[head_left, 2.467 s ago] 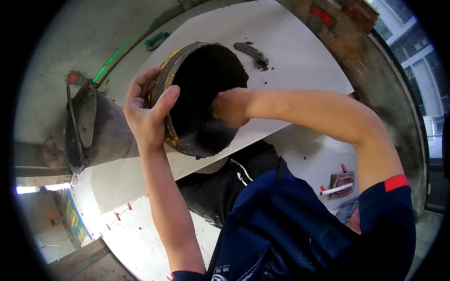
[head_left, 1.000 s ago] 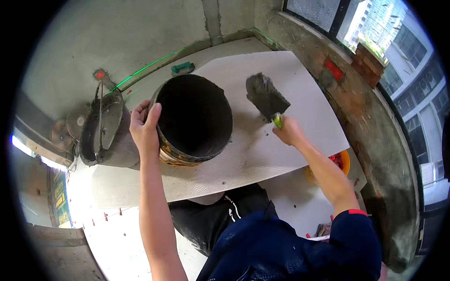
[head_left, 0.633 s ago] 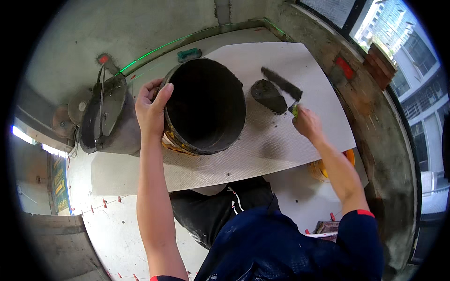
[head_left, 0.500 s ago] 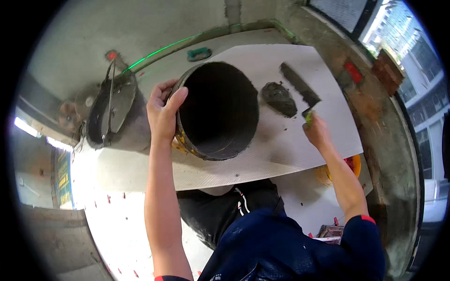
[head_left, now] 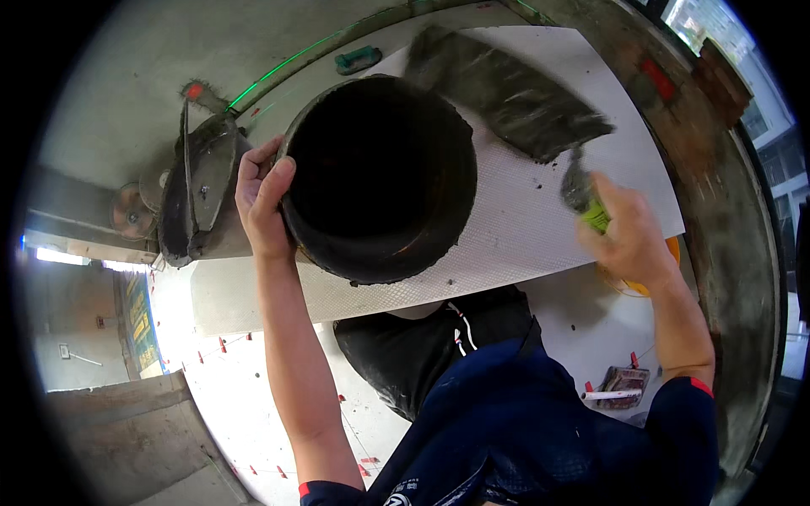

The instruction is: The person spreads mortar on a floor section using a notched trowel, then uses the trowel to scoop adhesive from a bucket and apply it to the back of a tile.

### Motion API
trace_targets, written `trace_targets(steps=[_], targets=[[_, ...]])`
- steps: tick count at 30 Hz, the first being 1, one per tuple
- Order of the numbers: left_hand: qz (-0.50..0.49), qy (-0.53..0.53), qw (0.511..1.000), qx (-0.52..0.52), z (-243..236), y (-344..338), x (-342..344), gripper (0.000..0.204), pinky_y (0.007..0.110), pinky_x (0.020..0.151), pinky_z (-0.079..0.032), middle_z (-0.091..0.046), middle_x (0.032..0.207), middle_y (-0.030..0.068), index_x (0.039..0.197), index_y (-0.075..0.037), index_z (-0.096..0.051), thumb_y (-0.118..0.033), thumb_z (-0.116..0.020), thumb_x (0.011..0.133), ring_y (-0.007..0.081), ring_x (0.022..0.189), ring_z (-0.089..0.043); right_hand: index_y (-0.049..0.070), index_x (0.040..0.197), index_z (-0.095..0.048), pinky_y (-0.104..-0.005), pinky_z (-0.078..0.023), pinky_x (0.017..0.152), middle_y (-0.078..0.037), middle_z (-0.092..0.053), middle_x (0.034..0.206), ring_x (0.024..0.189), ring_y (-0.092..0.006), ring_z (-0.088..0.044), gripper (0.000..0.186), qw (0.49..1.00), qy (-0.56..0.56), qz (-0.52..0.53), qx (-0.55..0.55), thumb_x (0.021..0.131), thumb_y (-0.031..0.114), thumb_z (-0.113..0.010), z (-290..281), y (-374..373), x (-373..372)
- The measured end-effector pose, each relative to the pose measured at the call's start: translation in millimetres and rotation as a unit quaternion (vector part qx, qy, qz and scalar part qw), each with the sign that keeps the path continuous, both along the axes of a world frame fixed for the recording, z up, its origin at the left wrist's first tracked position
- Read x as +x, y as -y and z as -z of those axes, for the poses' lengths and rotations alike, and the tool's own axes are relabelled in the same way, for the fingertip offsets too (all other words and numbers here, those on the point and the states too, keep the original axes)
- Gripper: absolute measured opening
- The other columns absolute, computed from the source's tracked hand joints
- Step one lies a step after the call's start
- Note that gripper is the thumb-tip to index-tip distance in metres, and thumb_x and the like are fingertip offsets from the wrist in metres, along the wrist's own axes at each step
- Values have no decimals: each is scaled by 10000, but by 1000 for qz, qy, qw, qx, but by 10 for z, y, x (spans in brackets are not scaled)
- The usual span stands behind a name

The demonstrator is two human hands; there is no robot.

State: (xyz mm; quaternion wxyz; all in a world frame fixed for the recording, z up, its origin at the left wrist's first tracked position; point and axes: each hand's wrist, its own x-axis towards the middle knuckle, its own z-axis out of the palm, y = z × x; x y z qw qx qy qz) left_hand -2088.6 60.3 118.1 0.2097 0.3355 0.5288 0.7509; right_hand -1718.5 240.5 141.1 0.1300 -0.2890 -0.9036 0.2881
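Note:
My left hand (head_left: pixel 267 202) grips the left rim of a dark, mortar-caked bucket (head_left: pixel 380 185). It is tipped with its mouth toward me, and its inside is too dark to make out. In my right hand (head_left: pixel 629 232) is a notched trowel (head_left: pixel 515 97) by its green handle. The broad blade, smeared with wet grey mortar and blurred by motion, is lifted above the large white tile (head_left: pixel 506 244), right of the bucket. Its underside covers the spot where a mortar lump lay.
A second bucket (head_left: pixel 221 181) with a raised handle stands at the left. A green suction lifter (head_left: pixel 359 59) lies beyond the tile. Red wedges (head_left: pixel 223 344) dot the pale floor. A yellow container (head_left: pixel 672 249) and a small package (head_left: pixel 624 386) sit at the right.
The trowel has risen toward me and turned its broad face up, hiding the mortar lump. The bucket appears larger and slightly further left, with my left hand still on its rim.

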Motion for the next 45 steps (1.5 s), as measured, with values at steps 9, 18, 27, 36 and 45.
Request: trace_targets(steps=[9, 18, 27, 36, 45], targets=[[-9, -163, 986, -41, 13, -297, 744, 526, 312, 976, -449, -632, 1171, 142, 1196, 48, -586, -150, -807, 761, 190, 1067, -603, -86, 1047, -588, -426, -557, 623, -197, -673, 810, 742, -334, -690, 306, 943, 128, -207, 226, 861, 156, -586, 109, 23, -1138], [-36, -155, 987, -30, 182, 4, 850, 533, 329, 1027, -415, -621, 1225, 182, 1196, 65, -562, -139, -792, 761, 214, 1129, -587, -28, 1019, -684, -396, -573, 775, -192, -701, 1052, 1005, -341, -680, 255, 793, 468, -343, 185, 840, 143, -625, 374, 69, -1860], [-80, -143, 986, 24, 408, 409, 878, 971, 430, 1092, -411, -514, 1372, 250, 1351, 110, -455, -490, -805, 672, 317, 1246, -545, -17, 714, -659, -383, -500, 616, -113, -655, 693, 643, -228, -616, 293, 867, 300, -166, -362, 854, 212, -542, 545, 519, -1583], [-79, -57, 995, 28, 497, 627, 859, 949, 431, 1036, -485, -545, 1312, 242, 1357, 117, -430, -459, -764, 681, 324, 1191, -584, 15, 717, -595, -329, -466, 507, -86, -574, 626, 530, -192, -536, 233, 720, 156, -56, -673, 891, 165, -555, 648, 889, -1612], [-122, -26, 992, 18, 538, 684, 882, 916, 422, 957, -548, -561, 1237, 231, 1350, 86, -411, -470, -719, 691, 330, 1128, -612, 20, 811, -525, -267, -441, 438, -73, -536, 625, 505, -146, -526, 115, 548, 65, -20, -834, 896, 92, -556, 681, 1009, -1722]])
